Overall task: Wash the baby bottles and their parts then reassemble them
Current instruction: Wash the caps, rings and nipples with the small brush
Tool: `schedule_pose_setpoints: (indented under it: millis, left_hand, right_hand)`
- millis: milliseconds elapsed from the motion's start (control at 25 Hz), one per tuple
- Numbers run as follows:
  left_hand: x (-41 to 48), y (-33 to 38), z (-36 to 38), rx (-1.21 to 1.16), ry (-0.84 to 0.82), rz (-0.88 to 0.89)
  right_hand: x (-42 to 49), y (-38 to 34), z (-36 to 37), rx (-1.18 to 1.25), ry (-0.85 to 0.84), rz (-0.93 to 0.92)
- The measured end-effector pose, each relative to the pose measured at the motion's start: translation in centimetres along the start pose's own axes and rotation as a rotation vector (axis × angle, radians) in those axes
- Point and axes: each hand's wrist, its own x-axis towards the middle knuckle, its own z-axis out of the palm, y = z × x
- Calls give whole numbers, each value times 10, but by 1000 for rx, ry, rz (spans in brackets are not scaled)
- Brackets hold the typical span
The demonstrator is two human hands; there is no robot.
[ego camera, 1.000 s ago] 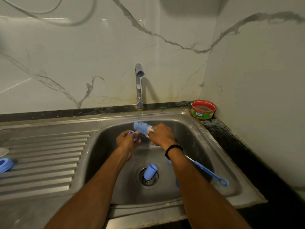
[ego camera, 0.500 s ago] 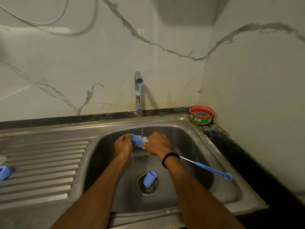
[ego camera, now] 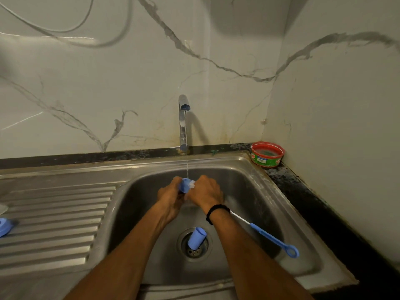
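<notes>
**Brushing out a small bottle piece in the tap's thin stream**

Straight below the tap (ego camera: pixel 183 122), the left hand (ego camera: pixel 171 194) is clenched round a small part, which the fist hides. The right hand (ego camera: pixel 205 194) grasps the bottle brush (ego camera: pixel 186 184) close to its bristles, and the handle trails past the wrist to the tap's right. The step in hand looks like scrubbing this piece under running water. A blue cap (ego camera: pixel 197 238) lies on the drain of the sink (ego camera: pixel 216 162), below the tap and nearer the person. A blue ring (ego camera: pixel 5 226) waits far to the tap's left. Next, I judge, the piece needs rinsing and setting aside, which calls for freeing one hand to fetch the cap.
</notes>
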Motion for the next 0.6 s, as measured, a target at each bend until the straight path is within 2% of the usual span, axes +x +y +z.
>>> schedule_pose_setpoints:
  millis: [160, 280, 400, 520, 600]
  left_hand:
    - [-3, 0, 7, -23, 38, -5]
    - [-7, 2, 8, 1, -22, -42]
    - [1, 3, 1, -17, 62, 1]
    - [-6, 9, 1, 6, 16, -20]
    - [-2, 11, -1, -5, 109, 18]
  right_hand:
    - [1, 1, -2, 50, -4, 29]
    - [0, -1, 0, 42, 14, 45]
    - [1, -3, 6, 84, -38, 35]
    - [-1, -8, 2, 80, -19, 48]
    - [-1, -9, 5, 129, -48, 29]
